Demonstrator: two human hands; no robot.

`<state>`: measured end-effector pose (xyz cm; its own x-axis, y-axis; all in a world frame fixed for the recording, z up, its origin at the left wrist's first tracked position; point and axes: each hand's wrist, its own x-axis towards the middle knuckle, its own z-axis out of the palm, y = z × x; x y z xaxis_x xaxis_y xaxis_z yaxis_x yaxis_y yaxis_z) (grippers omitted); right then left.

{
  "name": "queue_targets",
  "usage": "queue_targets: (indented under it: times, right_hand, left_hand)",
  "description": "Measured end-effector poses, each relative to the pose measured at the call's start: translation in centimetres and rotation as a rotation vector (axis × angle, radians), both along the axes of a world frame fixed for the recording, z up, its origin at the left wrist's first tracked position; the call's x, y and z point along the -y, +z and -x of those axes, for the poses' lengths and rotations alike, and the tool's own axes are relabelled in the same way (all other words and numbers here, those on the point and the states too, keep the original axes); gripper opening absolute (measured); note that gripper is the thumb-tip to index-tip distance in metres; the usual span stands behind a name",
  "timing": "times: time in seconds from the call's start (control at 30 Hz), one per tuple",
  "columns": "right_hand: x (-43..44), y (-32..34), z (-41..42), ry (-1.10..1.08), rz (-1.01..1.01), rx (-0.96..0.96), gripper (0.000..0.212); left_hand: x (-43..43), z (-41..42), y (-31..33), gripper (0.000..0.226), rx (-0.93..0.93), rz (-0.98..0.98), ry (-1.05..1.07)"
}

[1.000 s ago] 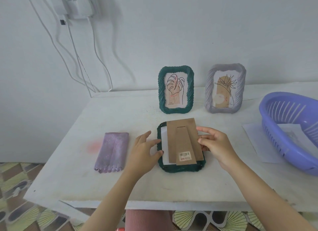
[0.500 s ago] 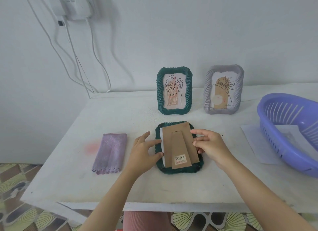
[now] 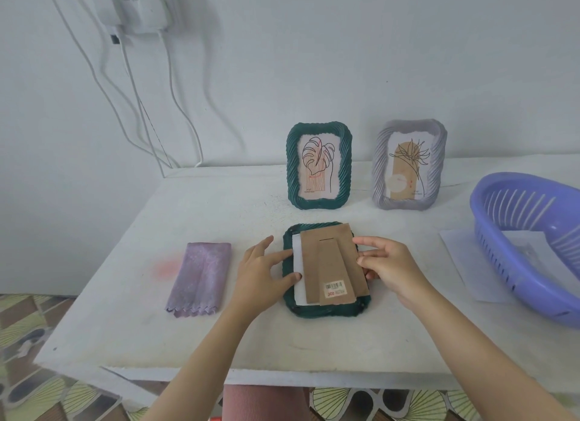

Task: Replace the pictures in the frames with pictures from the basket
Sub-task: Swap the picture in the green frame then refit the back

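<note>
A dark green frame [image 3: 326, 309] lies face down in the middle of the white table [image 3: 219, 213]. On its back rests a brown cardboard backing [image 3: 326, 260] with a barcode sticker, slightly askew, and a white picture sheet [image 3: 298, 263] shows at its left edge. My left hand [image 3: 262, 273] presses on the frame's left side with its fingers touching the sheet. My right hand [image 3: 389, 267] pinches the backing's right edge. Behind stand a green frame [image 3: 318, 165] with a leaf drawing and a lilac frame [image 3: 408, 163] with a plant drawing. The purple basket [image 3: 530, 248] at the right holds paper.
A folded lilac cloth [image 3: 201, 278] lies left of my hands, next to a pink smudge on the table. A white sheet [image 3: 461, 263] lies under the basket's left side. Cables hang down the wall at the back left. The table's front edge is near me.
The backing has shifted a little over the frame while my right hand adjusts it. My left hand stays on the frame's left side.
</note>
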<state>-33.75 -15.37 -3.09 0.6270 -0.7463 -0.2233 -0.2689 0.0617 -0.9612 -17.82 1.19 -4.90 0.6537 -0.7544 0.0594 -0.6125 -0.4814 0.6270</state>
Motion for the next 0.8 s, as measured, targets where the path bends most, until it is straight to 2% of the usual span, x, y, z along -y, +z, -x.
queue_targets:
  times: [0.2,0.4,0.8]
  right_hand:
    - [0.1,-0.1,-0.1,0.02,-0.007,-0.001,0.039]
    - [0.0,0.3,-0.1,0.05,0.022,-0.019,0.039]
    - [0.1,0.4,-0.6,0.114,0.075,-0.067,0.044]
  left_hand:
    - [0.3,-0.1,0.0,0.047,0.032,-0.036,-0.017]
    - [0.1,0.1,-0.5,0.036,0.051,-0.043,-0.018]
    - [-0.3,0.3,-1.2,0.036,0.045,-0.052,-0.028]
